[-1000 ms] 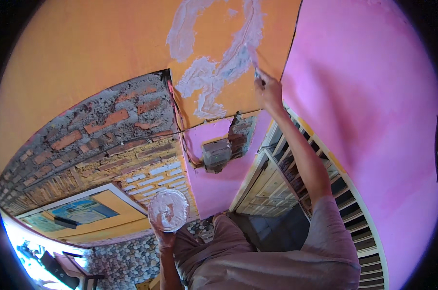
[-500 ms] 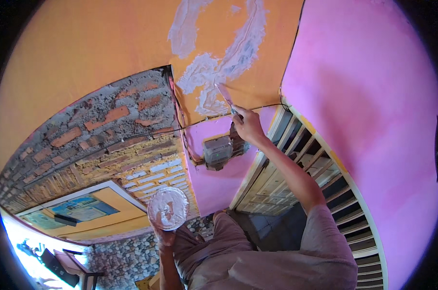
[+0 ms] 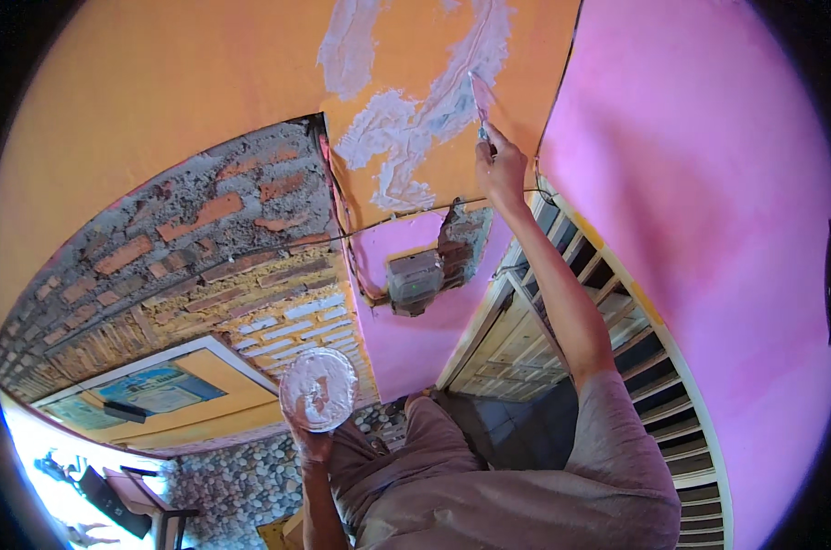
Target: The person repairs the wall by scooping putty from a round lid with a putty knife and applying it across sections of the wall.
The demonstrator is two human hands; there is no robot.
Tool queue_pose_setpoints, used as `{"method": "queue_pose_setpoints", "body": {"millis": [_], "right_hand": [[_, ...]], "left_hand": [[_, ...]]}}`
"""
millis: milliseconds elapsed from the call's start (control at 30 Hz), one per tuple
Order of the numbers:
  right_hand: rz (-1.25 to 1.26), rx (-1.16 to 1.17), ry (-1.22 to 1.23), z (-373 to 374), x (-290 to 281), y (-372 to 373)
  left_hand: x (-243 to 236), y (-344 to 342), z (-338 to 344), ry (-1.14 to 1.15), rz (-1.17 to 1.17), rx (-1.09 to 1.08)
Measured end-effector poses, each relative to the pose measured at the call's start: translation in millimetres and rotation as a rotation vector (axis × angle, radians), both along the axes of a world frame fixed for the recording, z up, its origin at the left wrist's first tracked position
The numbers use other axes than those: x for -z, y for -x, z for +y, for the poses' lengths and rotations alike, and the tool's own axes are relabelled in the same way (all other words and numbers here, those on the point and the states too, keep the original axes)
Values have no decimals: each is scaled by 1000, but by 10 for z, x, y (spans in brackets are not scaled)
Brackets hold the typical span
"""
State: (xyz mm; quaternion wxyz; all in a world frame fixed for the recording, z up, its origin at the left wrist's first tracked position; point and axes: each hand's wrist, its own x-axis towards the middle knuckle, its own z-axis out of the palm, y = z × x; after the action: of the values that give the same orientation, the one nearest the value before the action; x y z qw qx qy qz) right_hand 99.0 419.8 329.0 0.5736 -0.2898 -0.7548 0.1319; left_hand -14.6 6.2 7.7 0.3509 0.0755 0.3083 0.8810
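My right hand [image 3: 503, 172] is closed around the handle of a putty knife [image 3: 481, 99], raised up the orange wall [image 3: 204, 73]. The blade's tip touches a streak of pale filler [image 3: 448, 105] smeared there in uneven patches. Lower down, near my body, my left hand [image 3: 313, 442] holds a round, clear-rimmed tub [image 3: 318, 390] with whitish paste inside, its open top facing up toward me. Part of the left hand is hidden beneath the tub.
Exposed brick and rough mortar [image 3: 195, 215] lie left of the filler. Below it, a grey electrical box [image 3: 415, 277] sits in the pink wall, with a cable [image 3: 342, 206] running past. At right are a slatted railing [image 3: 649, 367] and a wooden door [image 3: 516, 353].
My right hand has moved the putty knife upward and slightly right, from the lower filler patch to the upper streak. My left hand and the tub have hardly moved.
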Motion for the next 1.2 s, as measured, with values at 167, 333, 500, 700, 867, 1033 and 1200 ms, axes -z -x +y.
{"method": "queue_pose_setpoints", "body": {"millis": [167, 333, 500, 700, 867, 1033, 1200], "right_hand": [[-89, -18, -51, -160, 343, 78], [-247, -167, 118, -591, 897, 164], [-74, -61, 91, -234, 959, -101], [52, 4, 203, 145, 314, -194], [10, 16, 132, 102, 174, -154], [-82, -280, 278, -98, 1035, -194], [248, -837, 1244, -1090, 1758, -469]], "left_hand": [[-239, -77, 78, -19, -68, 31], [226, 85, -58, 97, 111, -102], [-39, -20, 70, -52, -166, 28], [32, -4, -25, -138, -140, 61], [-278, -125, 1, -23, 145, 10], [-85, -56, 8, 16, 293, 20], [371, 65, -124, 471, 892, -167]]}}
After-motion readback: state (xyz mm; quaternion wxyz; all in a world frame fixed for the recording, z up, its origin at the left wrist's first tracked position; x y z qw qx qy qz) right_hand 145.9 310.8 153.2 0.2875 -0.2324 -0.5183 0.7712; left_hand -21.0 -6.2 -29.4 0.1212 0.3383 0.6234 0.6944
